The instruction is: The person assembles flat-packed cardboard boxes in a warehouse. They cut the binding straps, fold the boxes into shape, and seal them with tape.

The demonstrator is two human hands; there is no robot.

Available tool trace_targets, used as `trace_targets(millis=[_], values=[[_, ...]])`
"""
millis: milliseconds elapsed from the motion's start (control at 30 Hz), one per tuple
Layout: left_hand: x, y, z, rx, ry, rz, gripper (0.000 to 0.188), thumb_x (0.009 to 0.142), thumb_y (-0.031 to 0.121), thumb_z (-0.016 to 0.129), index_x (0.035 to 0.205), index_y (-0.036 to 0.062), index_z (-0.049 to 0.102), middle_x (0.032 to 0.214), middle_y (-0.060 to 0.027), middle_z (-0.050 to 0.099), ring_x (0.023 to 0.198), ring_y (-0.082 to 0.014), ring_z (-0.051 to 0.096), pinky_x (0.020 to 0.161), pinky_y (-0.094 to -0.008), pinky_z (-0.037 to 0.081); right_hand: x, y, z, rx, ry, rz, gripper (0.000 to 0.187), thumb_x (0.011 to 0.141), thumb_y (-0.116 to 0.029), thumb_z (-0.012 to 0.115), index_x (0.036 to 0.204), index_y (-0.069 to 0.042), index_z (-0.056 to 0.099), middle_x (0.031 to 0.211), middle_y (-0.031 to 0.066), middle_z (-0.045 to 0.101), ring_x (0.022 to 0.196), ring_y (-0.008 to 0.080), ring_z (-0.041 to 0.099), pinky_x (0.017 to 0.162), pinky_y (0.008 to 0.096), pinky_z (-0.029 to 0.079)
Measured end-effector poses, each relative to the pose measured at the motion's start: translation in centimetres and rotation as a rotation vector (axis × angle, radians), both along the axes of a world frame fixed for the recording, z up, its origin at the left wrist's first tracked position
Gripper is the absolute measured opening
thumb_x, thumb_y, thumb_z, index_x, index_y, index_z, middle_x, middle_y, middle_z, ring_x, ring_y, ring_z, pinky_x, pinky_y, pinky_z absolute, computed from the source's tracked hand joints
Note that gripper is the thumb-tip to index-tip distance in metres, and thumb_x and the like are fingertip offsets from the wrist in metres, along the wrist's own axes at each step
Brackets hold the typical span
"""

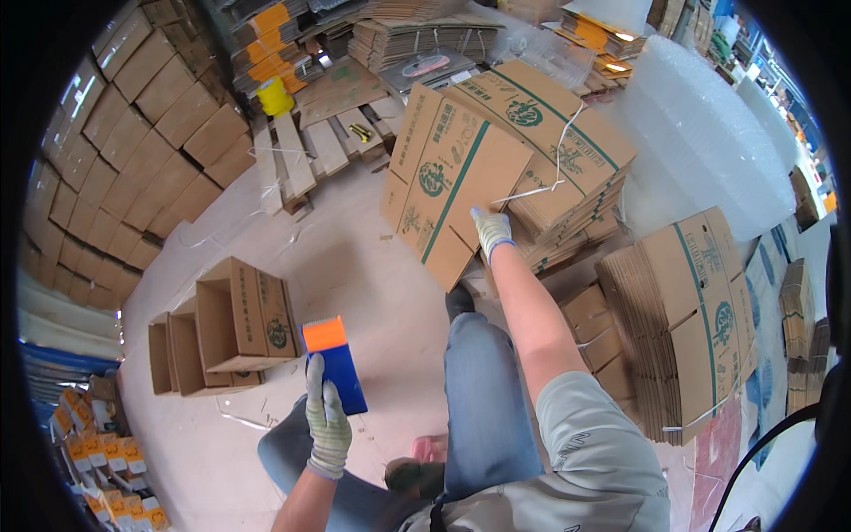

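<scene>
My left hand (329, 424), in a striped knit glove, is closed on a flat blue block with an orange end (347, 379), held above the floor; its kind is not clear. Out to the right, my gloved right hand (493, 232) grips the edge of a flattened cardboard box (456, 182) printed in green. This box stands tilted against a bundle of more flattened boxes (567, 146). White strap (560, 160) runs across the bundle near my right hand. My right fingertips are partly hidden by the glove's angle.
Several opened boxes (232, 315) stand nested on the floor at left. A second strapped stack of flattened boxes (683, 328) is right of my knee. Wooden pallet slats (292, 152) lie ahead, a wall of cartons (142, 133) far left, bubble wrap (700, 133) far right.
</scene>
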State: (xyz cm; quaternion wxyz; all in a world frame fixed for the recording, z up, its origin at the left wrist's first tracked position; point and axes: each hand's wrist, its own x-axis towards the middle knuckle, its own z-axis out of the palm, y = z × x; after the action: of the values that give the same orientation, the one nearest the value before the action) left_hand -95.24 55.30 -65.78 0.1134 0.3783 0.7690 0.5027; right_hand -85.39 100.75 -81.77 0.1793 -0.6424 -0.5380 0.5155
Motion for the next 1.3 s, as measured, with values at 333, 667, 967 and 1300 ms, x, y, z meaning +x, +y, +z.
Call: trace_targets(millis=[333,667,967,1300], values=[[-2.9,-0.1,-3.9,-0.158,-0.050,0.047,0.020,0.084,0.007,0.049,0.096,-0.0001,0.063,0.081,-0.0123,0.053,0.071,-0.0205,0.052,0.066,-0.0307,0.042,-2.7,-0.2,-3.0,0.303,0.080,0.013,0.043,0.075,-0.039,0.064,0.099,-0.003,0.064,0.099,0.0204,0.064,0.097,0.0344,0.060,0.084,0.0386,0.046],[-1.5,1.8,0.5,-0.502,0.428,-0.014,0.058,0.063,0.056,0.071,0.093,0.0066,0.064,0.091,-0.0286,0.051,0.089,-0.0421,0.050,0.075,-0.0470,0.043,-4.9,-18.2,20.7,0.550,-0.418,0.679,0.049,0.080,-0.048,0.052,0.093,-0.003,0.066,0.098,0.0212,0.063,0.095,0.0360,0.059,0.085,0.0424,0.046],[5.2,-3.8,-2.6,-0.862,-0.015,-0.170,0.071,0.061,0.064,0.069,0.103,0.0064,0.062,0.098,-0.0261,0.052,0.091,-0.0400,0.055,0.081,-0.0439,0.045,-5.4,-26.7,13.2,0.206,-0.577,0.938,0.057,0.088,-0.049,0.039,0.111,-0.001,0.059,0.113,0.0209,0.059,0.107,0.0323,0.056,0.092,0.0404,0.043],[1.9,-9.8,-5.5,-0.628,-0.154,-0.035,0.045,0.071,0.051,0.068,0.081,0.0075,0.067,0.082,-0.0267,0.054,0.083,-0.0406,0.055,0.076,-0.0455,0.044,-11.7,-25.8,7.8,0.162,0.090,0.335,0.069,0.090,-0.060,0.022,0.127,-0.005,0.045,0.116,0.0220,0.057,0.113,0.0386,0.050,0.097,0.0426,0.038]])
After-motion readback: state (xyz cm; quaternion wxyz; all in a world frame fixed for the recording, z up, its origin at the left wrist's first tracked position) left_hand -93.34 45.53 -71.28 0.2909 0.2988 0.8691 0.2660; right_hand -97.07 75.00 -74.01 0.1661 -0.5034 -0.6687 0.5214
